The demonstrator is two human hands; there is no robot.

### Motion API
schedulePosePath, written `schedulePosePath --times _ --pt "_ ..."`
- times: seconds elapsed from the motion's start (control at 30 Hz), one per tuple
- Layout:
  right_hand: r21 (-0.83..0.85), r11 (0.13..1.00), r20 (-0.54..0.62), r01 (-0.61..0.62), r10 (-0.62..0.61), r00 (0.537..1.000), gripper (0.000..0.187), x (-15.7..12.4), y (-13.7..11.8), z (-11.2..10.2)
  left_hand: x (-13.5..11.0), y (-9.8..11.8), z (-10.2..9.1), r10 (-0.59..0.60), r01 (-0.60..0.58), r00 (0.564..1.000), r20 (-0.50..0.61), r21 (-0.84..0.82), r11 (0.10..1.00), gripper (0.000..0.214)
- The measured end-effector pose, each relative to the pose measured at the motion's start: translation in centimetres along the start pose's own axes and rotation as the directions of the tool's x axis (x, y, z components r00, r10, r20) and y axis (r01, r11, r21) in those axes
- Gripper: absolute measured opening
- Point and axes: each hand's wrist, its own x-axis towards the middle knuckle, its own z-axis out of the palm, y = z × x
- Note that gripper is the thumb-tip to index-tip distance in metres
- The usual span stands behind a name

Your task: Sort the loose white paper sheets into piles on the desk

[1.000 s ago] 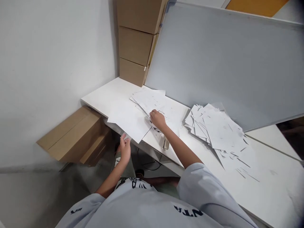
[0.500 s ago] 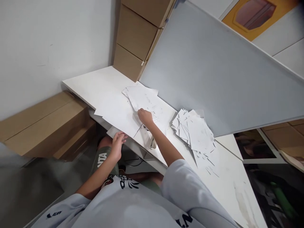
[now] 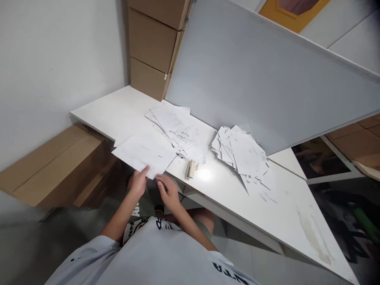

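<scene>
— Where's the sheet being handled?

— The sheet of paper (image 3: 145, 152) lies at the near-left edge of the table (image 3: 118, 113). Its near corner sticks out past the edge.

— And the hands?

— The left hand (image 3: 137, 185) grasps that overhanging edge, with a finger on top of the paper. The right hand (image 3: 168, 192) is just beside it, fingers stretched toward the sheet's near corner. I cannot tell whether it grips the paper or only touches it.

— What lies around it?

— Just behind the sheet, a fanned stack of papers (image 3: 173, 124) overlaps its far side. A pale stapler (image 3: 191, 169) lies on the table to the right of the sheet, near the edge. Further right is a looser pile of papers (image 3: 242, 152), up against a grey board (image 3: 252, 75) that leans across the back of the table.

— Anything beyond the table?

— Cardboard boxes (image 3: 151, 43) are stacked in the far corner by the white wall (image 3: 53, 59). A flat brown carton (image 3: 50, 166) sits lower down on the left, beside the table. The person wears a light grey shirt (image 3: 154, 257) with dark lettering.
</scene>
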Motion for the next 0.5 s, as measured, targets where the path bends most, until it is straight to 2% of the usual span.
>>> schedulePosePath --times 0.03,0.1,0.13,0.17,0.23,0.3,0.4,0.5 --pt "0.131 0.987 -0.124 -0.088 0.104 0.987 0.031 -0.8 0.2 0.5 -0.6 0.1 -0.1 0.002 -0.002 1.000 0.026 -0.013 1.000 0.040" --pt "0.376 0.898 -0.258 -0.229 0.338 0.905 0.039 -1.8 0.4 0.8 -2.0 0.0 -0.5 0.002 -0.001 0.998 0.067 -0.014 1.000 0.041" --pt "0.481 0.834 -0.253 -0.269 0.426 0.869 0.045 -2.1 0.4 0.7 -2.8 -0.1 -0.8 -0.002 0.003 0.997 0.079 -0.006 1.000 0.043" --pt "0.572 0.769 -0.218 -0.286 0.478 0.851 0.049 -2.1 0.2 0.4 -3.6 -0.2 -1.1 -0.012 0.011 0.996 0.084 0.003 1.000 0.045" --pt "0.711 0.651 -0.140 -0.265 0.500 0.855 0.053 -1.9 -0.3 -0.5 -5.0 -0.6 -1.7 -0.042 0.039 0.996 0.084 0.035 0.999 0.048" --pt "0.782 0.580 -0.119 -0.228 0.498 0.859 0.054 -1.6 -1.0 -1.3 -6.1 -0.9 -2.0 -0.062 0.055 0.995 0.083 0.076 0.996 0.050" --pt "0.780 0.587 -0.169 -0.219 0.533 0.829 0.054 -1.8 -1.9 -1.8 -7.0 -1.3 -1.6 -0.099 0.085 0.985 0.139 0.101 0.991 0.052" --pt "0.693 0.692 -0.222 -0.200 0.469 0.855 0.041 -2.6 -2.7 -2.8 -7.5 -1.8 -0.3 -0.182 0.162 0.959 0.218 0.105 0.981 0.051"
